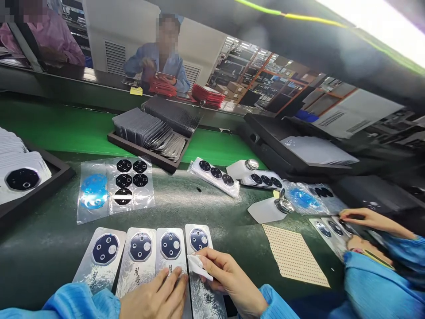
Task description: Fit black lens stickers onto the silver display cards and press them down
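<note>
Several silver phone back covers [140, 261] with dark round camera rings lie side by side at the near edge of the mat. My left hand [156, 297] lies flat across the lower part of the two middle covers, fingers stretched out. My right hand [229, 279] pinches a small white wipe [198, 266] and presses it on the rightmost cover [202, 274], just below its camera ring [198, 239].
A clear sheet of black lens stickers [128, 181] and a blue film lie ahead. Behind stands a dark tray of grey plates [156, 133]. White dispenser bottles [244, 168] and a dotted card [292, 254] lie to the right. A co-worker's hands [361, 219] work at far right.
</note>
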A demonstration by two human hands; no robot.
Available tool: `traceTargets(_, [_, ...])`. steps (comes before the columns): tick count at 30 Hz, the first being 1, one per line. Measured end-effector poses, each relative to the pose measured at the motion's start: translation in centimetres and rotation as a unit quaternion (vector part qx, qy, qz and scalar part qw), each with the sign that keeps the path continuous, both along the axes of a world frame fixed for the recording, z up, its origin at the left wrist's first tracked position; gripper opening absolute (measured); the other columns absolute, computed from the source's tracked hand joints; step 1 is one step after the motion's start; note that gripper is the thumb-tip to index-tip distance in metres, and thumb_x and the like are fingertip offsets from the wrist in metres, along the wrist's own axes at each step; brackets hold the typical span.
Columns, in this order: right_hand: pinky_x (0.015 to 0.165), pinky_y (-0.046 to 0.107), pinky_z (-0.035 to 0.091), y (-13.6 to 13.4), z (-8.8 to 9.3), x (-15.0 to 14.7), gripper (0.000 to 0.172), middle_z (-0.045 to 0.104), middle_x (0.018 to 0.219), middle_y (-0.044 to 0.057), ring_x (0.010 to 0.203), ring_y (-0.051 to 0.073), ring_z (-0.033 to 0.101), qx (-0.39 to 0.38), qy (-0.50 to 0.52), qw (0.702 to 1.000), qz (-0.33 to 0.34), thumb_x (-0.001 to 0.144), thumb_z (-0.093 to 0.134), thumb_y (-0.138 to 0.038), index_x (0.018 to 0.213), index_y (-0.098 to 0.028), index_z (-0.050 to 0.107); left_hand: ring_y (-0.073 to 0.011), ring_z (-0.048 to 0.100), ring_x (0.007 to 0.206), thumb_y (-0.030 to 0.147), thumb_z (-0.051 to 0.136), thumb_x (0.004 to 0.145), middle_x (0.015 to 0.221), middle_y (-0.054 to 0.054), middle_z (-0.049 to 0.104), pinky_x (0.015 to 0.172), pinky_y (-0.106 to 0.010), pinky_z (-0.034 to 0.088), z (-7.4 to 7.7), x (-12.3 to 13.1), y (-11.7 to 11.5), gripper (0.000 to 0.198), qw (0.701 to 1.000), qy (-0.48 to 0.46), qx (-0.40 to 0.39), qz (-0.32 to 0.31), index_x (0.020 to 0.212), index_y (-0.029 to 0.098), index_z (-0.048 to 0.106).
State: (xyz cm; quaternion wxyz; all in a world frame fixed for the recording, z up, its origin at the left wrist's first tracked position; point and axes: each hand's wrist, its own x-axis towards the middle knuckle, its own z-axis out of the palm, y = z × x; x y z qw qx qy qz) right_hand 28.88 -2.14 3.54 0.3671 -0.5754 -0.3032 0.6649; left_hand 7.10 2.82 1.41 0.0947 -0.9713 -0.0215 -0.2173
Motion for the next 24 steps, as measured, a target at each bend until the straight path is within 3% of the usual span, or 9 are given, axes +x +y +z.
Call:
traceTargets(7, [0.043, 0.018, 0.013, 0.14, 0.28, -0.55, 0.052, 0.052, 0.059, -0.006, 0.044, 0.003, 0.028, 0.006, 0.016, 1.000, -0.015, 0.074, 0.069, -0.062, 0.102, -0.020, 0.055, -0.0257, 0.058, 0.113, 0.044, 0.045, 0.096, 0.121, -0.009, 0.065, 0.094, -0.036, 0.042, -0.27, -0.19, -0.17, 0.040, 1.000, 0.022, -0.005, -0.006, 0.110, 0.012, 0.065])
traceTargets(12, [0.048, 0.019, 0.019, 0.11, 0.79, -0.81, 0.048, 0.046, 0.062, -0.005, 0.050, 0.005, 0.030, 0.017, -0.042, 0.999, -0.020, 0.076, 0.066, -0.064, 0.086, -0.017, 0.060, -0.0269, 0.058, 0.115, 0.040, 0.042, 0.097, 0.124, -0.009, 0.064, 0.094, -0.037, 0.044, -0.66, -0.17, -0.38, 0.039, 1.000, 0.019, -0.007, -0.003, 0.111, 0.011, 0.065])
traceTargets(17, [0.047, 0.021, 0.019, -0.06, 0.36, -0.66, 0.047, 0.042, 0.063, -0.006, 0.053, 0.006, 0.028, 0.043, -0.051, 0.998, 0.004, 0.076, 0.067, -0.063, 0.089, -0.018, 0.061, -0.0261, 0.059, 0.114, 0.032, 0.040, 0.098, 0.123, -0.009, 0.064, 0.095, -0.036, 0.044, -0.63, -0.14, -0.47, 0.035, 1.000, 0.010, -0.006, 0.003, 0.112, 0.012, 0.065])
traceTargets(24, [0.046, 0.020, 0.017, -0.24, 0.19, -0.87, 0.048, 0.048, 0.064, -0.005, 0.051, 0.004, 0.026, 0.026, -0.020, 0.999, -0.034, 0.073, 0.071, -0.062, 0.087, -0.017, 0.058, -0.0239, 0.062, 0.109, 0.020, 0.044, 0.094, 0.118, -0.007, 0.067, 0.091, -0.035, 0.046, -0.68, 0.08, -0.43, 0.026, 1.000, -0.027, 0.000, 0.006, 0.104, 0.013, 0.067])
